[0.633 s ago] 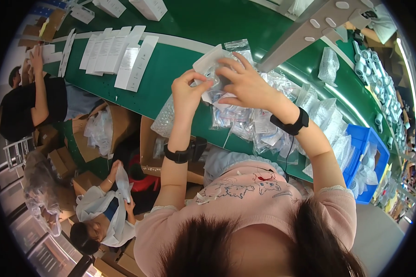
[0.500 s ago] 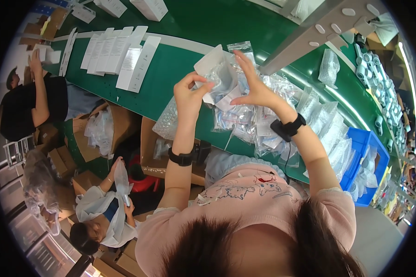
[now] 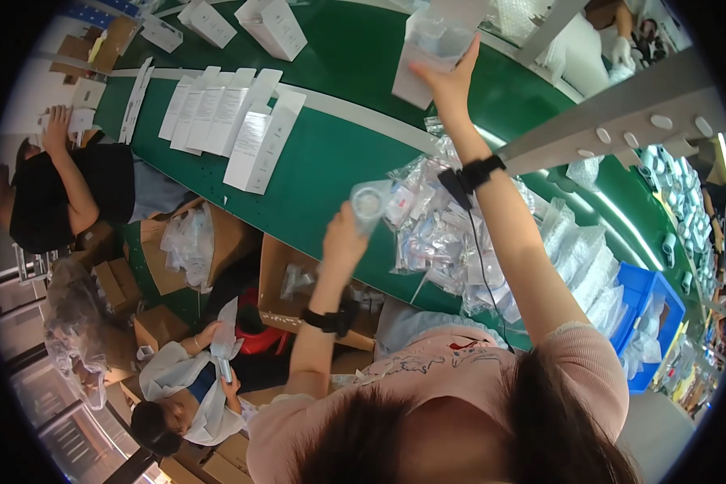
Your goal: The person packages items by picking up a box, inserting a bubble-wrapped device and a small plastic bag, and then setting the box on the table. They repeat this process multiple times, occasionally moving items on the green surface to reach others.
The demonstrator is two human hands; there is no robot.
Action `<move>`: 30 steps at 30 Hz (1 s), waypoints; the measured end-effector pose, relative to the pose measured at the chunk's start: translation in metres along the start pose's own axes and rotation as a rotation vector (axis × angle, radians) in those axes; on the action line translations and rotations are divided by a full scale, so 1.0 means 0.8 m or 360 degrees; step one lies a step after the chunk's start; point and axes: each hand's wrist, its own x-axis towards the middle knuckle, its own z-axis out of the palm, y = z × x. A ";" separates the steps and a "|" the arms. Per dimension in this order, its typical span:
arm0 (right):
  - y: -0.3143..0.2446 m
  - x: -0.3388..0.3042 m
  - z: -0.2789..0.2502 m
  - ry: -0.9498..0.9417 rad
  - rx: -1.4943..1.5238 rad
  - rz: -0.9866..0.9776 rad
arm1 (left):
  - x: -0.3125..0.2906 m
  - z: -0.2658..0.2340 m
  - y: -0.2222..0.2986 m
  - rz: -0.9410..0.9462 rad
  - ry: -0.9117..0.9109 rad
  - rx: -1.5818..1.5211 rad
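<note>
My right hand (image 3: 450,77) reaches to the far green belt, its thumb and fingers around the side of an open white box (image 3: 414,85). Clear plastic shows in the box's mouth. My left hand (image 3: 344,242), somewhat blurred, is closed on a bubble-wrapped item (image 3: 370,202) with a round, pale end, held above the near green table edge. Just right of that item lies a heap of small clear bags (image 3: 444,234) with white and red contents.
Flattened white boxes (image 3: 218,109) lie in a row to the left; upright white boxes (image 3: 271,29) stand on the far belt. A metal post (image 3: 613,121) slants in at right. Bubble-wrapped packs (image 3: 589,266) line up beside a blue bin (image 3: 641,323). Co-workers (image 3: 73,177) sit at left.
My right hand has moved far and up, and the white box is now on the far belt. My left hand has left the box, moved nearer me and taken the bubble-wrapped item.
</note>
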 end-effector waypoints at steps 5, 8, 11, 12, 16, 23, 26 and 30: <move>0.054 0.031 0.032 0.0091 -0.0273 0.0036 | 0.026 0.009 0.024 0.0197 0.0176 -0.0343; 0.085 0.032 0.019 0.0035 -0.0535 -0.0202 | 0.071 -0.071 0.005 0.0370 0.0557 -0.0052; 0.076 0.008 0.005 0.0066 -0.0773 -0.0085 | 0.134 -0.143 -0.078 0.0134 0.1257 0.0848; 0.063 -0.005 0.006 0.0078 -0.0860 -0.0028 | 0.150 -0.166 -0.102 0.0012 0.1177 0.0842; -0.068 -0.099 -0.023 -0.0463 -0.0276 -0.0317 | 0.179 -0.195 -0.162 -0.0376 0.0794 0.0706; -0.096 -0.118 -0.246 -0.0255 -0.0848 -0.0481 | 0.101 -0.154 -0.054 -0.0454 0.0354 0.0795; -0.011 -0.037 -0.344 0.0044 -0.1527 -0.0356 | 0.107 -0.128 -0.072 -0.0428 0.0000 0.0453; 0.000 -0.013 -0.364 0.0045 -0.1358 -0.0284 | 0.129 -0.106 -0.132 0.0072 0.0067 -0.0054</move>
